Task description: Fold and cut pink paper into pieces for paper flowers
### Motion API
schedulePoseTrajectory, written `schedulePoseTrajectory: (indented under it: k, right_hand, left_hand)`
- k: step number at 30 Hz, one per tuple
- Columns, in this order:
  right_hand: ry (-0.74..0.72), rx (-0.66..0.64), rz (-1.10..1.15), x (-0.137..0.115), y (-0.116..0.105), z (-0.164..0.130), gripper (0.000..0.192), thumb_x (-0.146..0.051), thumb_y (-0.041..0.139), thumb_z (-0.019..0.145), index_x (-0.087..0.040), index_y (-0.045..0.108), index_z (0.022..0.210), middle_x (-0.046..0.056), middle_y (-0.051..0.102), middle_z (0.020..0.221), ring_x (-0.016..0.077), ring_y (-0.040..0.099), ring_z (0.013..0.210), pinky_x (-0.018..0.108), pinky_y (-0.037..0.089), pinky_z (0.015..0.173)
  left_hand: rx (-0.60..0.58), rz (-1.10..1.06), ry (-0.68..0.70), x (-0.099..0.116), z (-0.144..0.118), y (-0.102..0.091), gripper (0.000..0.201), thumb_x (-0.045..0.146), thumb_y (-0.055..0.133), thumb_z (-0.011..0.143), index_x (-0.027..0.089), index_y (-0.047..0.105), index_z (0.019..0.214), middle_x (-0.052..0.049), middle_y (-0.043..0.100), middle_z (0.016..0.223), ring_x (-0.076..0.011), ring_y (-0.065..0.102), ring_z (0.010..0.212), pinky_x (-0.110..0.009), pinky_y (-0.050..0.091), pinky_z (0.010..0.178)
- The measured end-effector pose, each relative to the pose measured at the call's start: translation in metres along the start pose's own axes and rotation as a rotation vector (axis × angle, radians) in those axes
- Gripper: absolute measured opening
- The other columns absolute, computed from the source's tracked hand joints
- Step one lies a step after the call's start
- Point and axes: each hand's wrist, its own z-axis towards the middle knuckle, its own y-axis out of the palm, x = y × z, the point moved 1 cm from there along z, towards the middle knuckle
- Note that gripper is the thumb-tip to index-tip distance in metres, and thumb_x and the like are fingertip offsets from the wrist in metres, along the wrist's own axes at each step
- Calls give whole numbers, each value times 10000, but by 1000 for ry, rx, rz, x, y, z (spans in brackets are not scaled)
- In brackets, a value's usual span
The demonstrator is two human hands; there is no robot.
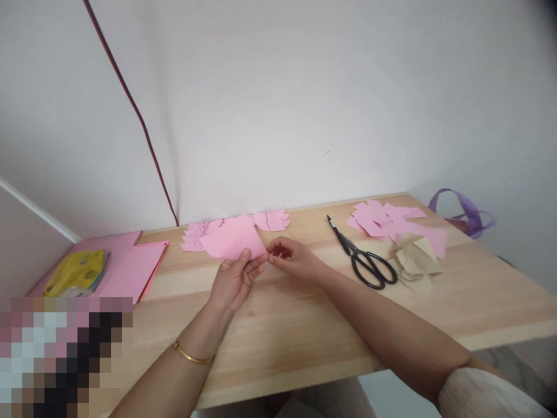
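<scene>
At frame centre above the tabletop [304, 325], a pink paper sheet [232, 239] lies lengthwise left to right, right corner pinched by the left hand [232, 281] and right hand [293, 258], both grips pressed shut.

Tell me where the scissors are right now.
In the head view, the black scissors lie on the wooden table, right of the right hand, beside the pink paper scraps.

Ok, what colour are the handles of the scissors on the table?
Black. The scissors lie on the wooden table, seen in the head view.
</scene>
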Motion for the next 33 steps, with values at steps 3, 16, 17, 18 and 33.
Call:
schedulePoseTrajectory:
  k: [3,16,17,18,33]
  right_hand:
    - [-51,48,86,-6,-1,0,247,-383,587,798,-178,603,935,45,625,923,134,569,820,280,446,756]
    - [-74,162,10,-11,4,-4,231,-388,520,817,-173,540,734,2,535,690,108,476,647,238,411,622]
    - [-63,157,27,-11,5,-4,235,-395,518,817,-174,535,740,2,531,690,108,471,646,237,407,615]
    - [-48,149,49,-11,5,-4,240,-403,516,818,-174,530,745,1,524,688,108,465,642,235,402,607]
    - [-105,158,-288,-3,7,-5,169,-326,380,892,-189,443,818,3,516,698,129,470,631,250,343,595]
  left_hand:
    - [-55,52,2,-5,-2,1,178,194,690,736,89,639,871,-120,714,874,-201,697,755,-217,550,557]
    - [-81,119,-69,-14,-10,12,267,199,723,694,98,656,932,-114,717,864,-209,697,723,-224,537,537]
    - [-80,120,-81,-15,-10,12,262,199,721,697,92,655,926,-116,716,850,-207,696,715,-225,537,535]
    - [-80,122,-92,-15,-10,11,259,200,721,698,86,654,920,-118,715,836,-206,695,706,-227,536,534]
    - [12,206,83,-15,-9,10,273,214,789,588,134,533,538,53,442,431,-56,400,410,-188,357,419]
